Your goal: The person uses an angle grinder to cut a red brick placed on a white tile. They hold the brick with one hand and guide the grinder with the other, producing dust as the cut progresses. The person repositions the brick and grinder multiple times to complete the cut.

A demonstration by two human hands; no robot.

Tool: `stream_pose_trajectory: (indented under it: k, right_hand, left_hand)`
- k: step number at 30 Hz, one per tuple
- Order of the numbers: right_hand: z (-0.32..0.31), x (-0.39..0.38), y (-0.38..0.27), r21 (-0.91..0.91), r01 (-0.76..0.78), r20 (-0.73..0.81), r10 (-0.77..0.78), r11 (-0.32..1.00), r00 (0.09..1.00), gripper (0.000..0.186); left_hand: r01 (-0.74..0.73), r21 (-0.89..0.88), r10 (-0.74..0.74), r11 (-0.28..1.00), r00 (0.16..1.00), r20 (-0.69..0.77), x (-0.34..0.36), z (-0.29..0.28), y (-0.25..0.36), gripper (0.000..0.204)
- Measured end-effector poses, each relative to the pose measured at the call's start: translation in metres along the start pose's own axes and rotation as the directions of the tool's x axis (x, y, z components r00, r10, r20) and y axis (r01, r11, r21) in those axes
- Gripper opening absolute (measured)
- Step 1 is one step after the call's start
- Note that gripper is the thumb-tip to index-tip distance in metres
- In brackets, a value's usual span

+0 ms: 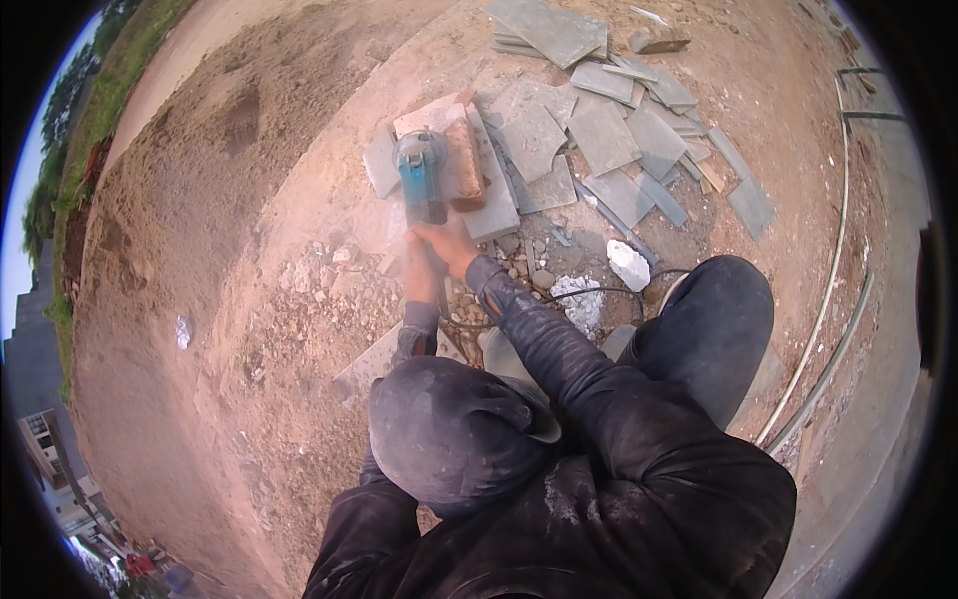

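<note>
Neither my left hand nor my right hand is in view. Below me a crouching person in a dark, dusty top and grey cap (449,429) grips a teal angle grinder (419,175) with both hands (437,250). The grinder's round guard sits over pale stone slabs (489,215), next to a dusty red brick (466,165). A haze of dust hangs around the tool and hands. Whether the disc touches the stone, I cannot tell. A black cable (635,294) runs over the rubble (319,280) near the person's bent knee (718,329).
Several grey tile pieces (599,135) lie piled at the upper right. A white chunk (628,265) lies by the knee. Pale pipes (840,220) run along the right. A dirt mound (200,130) spreads at left, with grass (140,60) and buildings (40,439) beyond.
</note>
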State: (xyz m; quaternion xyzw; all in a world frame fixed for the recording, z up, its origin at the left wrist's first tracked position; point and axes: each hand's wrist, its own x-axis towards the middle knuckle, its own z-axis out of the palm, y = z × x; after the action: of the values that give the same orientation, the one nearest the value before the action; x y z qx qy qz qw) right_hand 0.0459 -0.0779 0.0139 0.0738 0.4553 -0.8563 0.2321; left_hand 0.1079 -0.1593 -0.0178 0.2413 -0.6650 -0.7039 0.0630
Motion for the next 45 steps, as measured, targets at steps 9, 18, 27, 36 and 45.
stream_pose_trajectory:
  k: [9,18,27,36,45]
  right_hand:
    - [-0.001,0.000,-0.004,0.007,-0.029,-0.035,0.029,1.000,0.999,0.038]
    - [0.004,-0.009,0.000,0.007,-0.028,-0.014,0.028,1.000,1.000,0.039]
    - [-0.004,-0.005,0.008,0.020,-0.001,-0.033,0.002,1.000,0.999,0.038]
    - [-0.004,-0.002,0.019,0.005,0.016,-0.015,-0.016,1.000,1.000,0.047]
    - [-0.004,-0.004,0.022,-0.018,0.012,-0.019,-0.012,1.000,1.000,0.051]
  left_hand:
    - [0.108,0.007,-0.108,0.994,0.994,-0.001,-0.010,0.009,0.025,0.081]
    - [0.088,0.032,-0.088,0.996,0.996,-0.006,-0.002,-0.010,0.000,0.083]
    - [0.123,0.038,-0.123,0.992,0.992,-0.013,-0.016,0.004,0.018,0.091]
    - [0.073,0.112,-0.069,0.991,0.997,-0.036,-0.017,-0.002,0.016,0.092]
    - [0.058,0.163,-0.053,0.985,0.998,-0.033,-0.015,-0.011,0.005,0.090]
